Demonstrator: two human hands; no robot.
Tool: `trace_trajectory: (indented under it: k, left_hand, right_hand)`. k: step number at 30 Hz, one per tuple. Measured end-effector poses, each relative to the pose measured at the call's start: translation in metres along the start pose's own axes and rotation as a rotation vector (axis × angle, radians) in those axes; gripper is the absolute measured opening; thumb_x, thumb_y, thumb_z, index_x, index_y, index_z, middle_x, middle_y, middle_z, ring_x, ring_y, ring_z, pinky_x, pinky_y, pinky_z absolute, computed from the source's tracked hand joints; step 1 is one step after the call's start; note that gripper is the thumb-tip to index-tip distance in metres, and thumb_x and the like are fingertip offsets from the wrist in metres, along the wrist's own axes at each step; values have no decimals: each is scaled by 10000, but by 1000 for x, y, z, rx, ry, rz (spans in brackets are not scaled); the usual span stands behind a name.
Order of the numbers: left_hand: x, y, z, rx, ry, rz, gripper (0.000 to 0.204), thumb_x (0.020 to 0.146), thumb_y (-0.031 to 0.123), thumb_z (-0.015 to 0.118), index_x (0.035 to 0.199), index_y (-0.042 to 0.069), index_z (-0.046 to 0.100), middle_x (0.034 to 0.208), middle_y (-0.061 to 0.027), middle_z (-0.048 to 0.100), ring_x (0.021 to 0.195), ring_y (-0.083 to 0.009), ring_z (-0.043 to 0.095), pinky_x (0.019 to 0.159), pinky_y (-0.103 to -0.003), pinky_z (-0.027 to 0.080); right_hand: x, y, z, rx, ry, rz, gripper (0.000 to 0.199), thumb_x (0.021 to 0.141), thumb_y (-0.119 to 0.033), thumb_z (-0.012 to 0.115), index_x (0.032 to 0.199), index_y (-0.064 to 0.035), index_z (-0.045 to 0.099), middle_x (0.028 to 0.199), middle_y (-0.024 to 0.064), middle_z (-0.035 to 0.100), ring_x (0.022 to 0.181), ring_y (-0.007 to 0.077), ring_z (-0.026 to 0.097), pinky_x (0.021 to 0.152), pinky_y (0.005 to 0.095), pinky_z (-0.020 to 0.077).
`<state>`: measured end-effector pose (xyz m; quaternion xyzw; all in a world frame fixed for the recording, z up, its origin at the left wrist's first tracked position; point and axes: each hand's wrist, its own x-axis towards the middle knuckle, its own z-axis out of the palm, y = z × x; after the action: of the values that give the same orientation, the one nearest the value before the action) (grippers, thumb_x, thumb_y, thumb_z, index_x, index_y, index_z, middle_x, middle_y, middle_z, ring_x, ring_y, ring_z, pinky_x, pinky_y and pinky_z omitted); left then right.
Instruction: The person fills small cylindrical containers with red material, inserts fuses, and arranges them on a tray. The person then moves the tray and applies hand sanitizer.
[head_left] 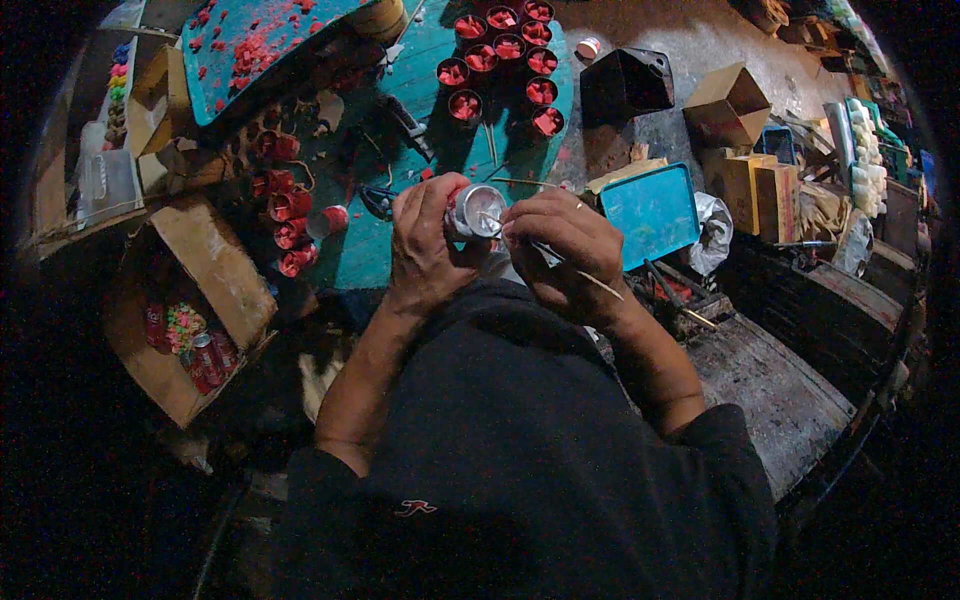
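The left hand [425, 245] is wrapped around a small silver can [474, 212], fingers clamped on its side with the thumb along the near edge; the can lies tilted, its shiny end turned to the right, held just above the near edge of the teal table [440, 130]. The right hand [568, 255] sits just right of the can, fingers pinched together on a thin pale stick [590, 278]; the stick's far tip reaches toward the can's end, and its near end juts out past the wrist to the right.

On the far part of the table stand rows of dark round cups [500, 50] filled with red wax. Left of the hands, several red cans [285, 210] lie in a loose heap; a pair of dark pliers [378, 200] rests just left of the left hand. To the near left an open cardboard box [190, 300] holds red cans and bright small pieces. Right of the hands a teal tray [652, 212] lies tilted, with cardboard boxes [735, 100] farther right.
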<state>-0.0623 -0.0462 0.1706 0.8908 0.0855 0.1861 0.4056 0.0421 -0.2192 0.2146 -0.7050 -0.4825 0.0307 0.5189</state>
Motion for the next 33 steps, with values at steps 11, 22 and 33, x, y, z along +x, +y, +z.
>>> trace_trajectory:
  k: [11, 22, 33]
  left_hand:
    - [1, -4, -3, 167, 11, 145, 528, 846, 405, 743, 1191, 45, 567, 1100, -141, 652, 1037, -360, 637, 1009, -529, 397]
    - [-25, -15, -17, 203, -60, 24, 575, 769, 363, 800, 1199, 64, 562, 1143, -124, 650, 1090, -359, 628, 1070, -547, 359]
    - [-97, -77, -61, -645, -221, -528, 686, 665, 145, 903, 1278, 39, 613, 1450, -132, 550, 1280, -225, 567, 1096, -373, 438]
  right_hand:
    - [-1, 3, 1, 108, 2, 122, 198, 792, 42, 755, 965, -29, 690, 963, 127, 735, 865, 285, 720, 767, 370, 559]
    - [-7, 15, 22, 250, -177, 351, 146, 837, 56, 735, 965, -1, 693, 970, 134, 733, 886, 230, 714, 810, 333, 555]
    - [-32, 76, 152, 70, -722, 199, 238, 838, -224, 728, 950, -25, 660, 932, 249, 688, 811, 431, 672, 721, 483, 532]
